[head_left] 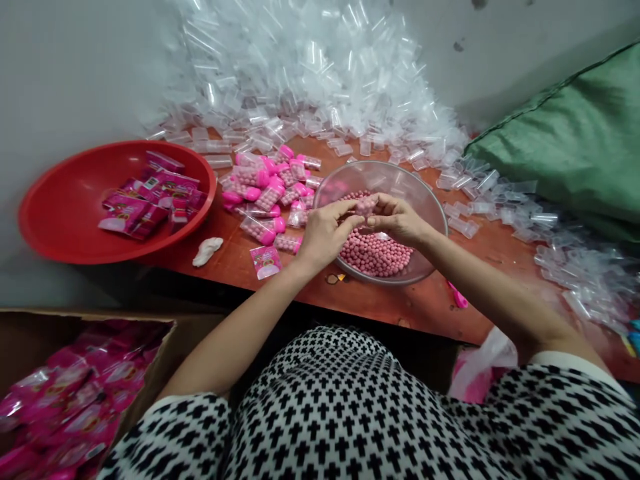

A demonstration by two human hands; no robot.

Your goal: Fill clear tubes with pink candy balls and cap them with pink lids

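Observation:
Both hands meet over a clear bowl (430, 200) holding several small pink candy balls (375, 255). My left hand (325, 230) and my right hand (397, 219) pinch together a small clear tube (365, 205) filled with pink balls, held just above the bowl. Fingers of both hands are curled around it. Left of the bowl lies a heap of filled tubes with pink caps (270, 190) on the reddish-brown table (410, 303).
A big pile of empty clear tubes (320, 80) covers the table's back and right side. A red basin (65, 213) with pink packets (150, 200) stands at left. A cardboard box of pink packets (65, 400) sits lower left. A green cushion (575, 140) is at right.

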